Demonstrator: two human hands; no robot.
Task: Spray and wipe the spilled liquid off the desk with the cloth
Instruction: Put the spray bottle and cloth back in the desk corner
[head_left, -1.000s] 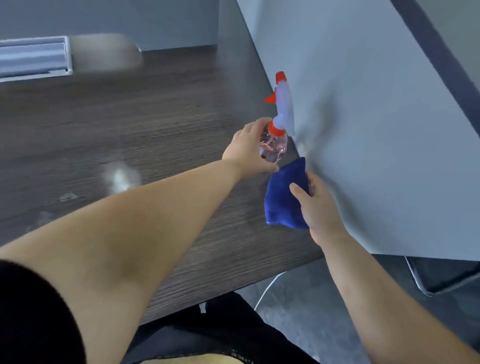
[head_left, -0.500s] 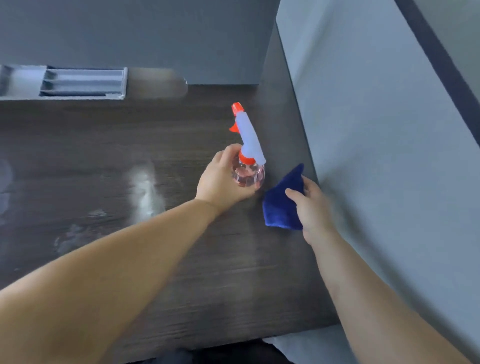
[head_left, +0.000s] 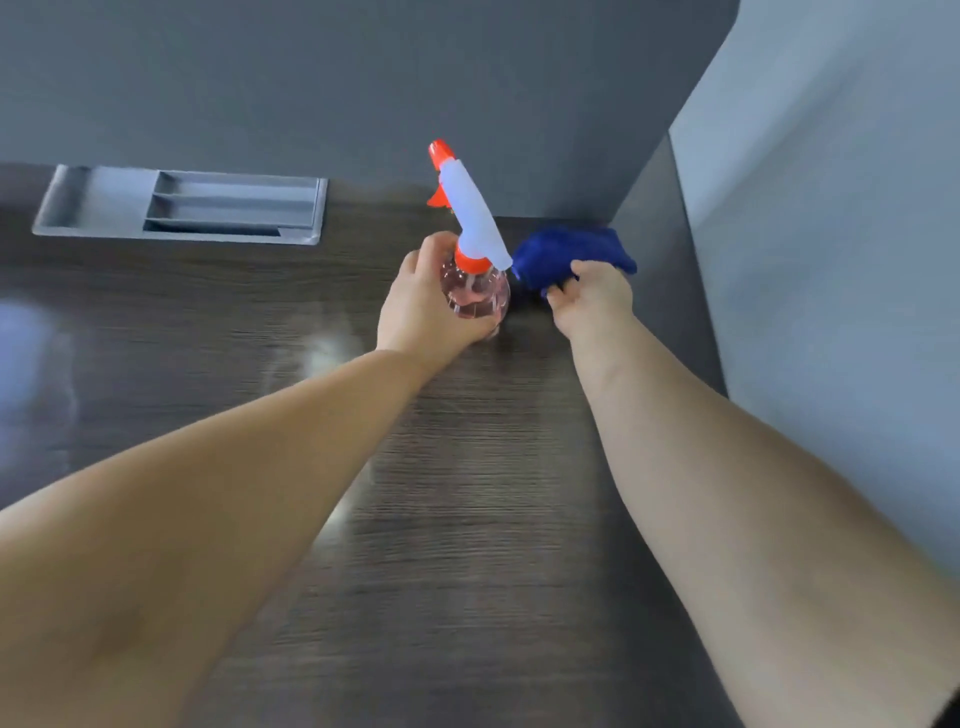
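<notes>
Two bare forearms reached out over the dark wood-grain desk (head_left: 467, 545). Beyond them, the left hand (head_left: 426, 312) had its fingers wrapped around the clear spray bottle (head_left: 475, 291), whose nozzle tilted up and to the left. Just beside it, the right hand (head_left: 592, 296) clutched the bunched blue cloth (head_left: 566, 252). Farther back, a grey tray (head_left: 104, 205) sat recessed against the partition (head_left: 363, 78).
</notes>
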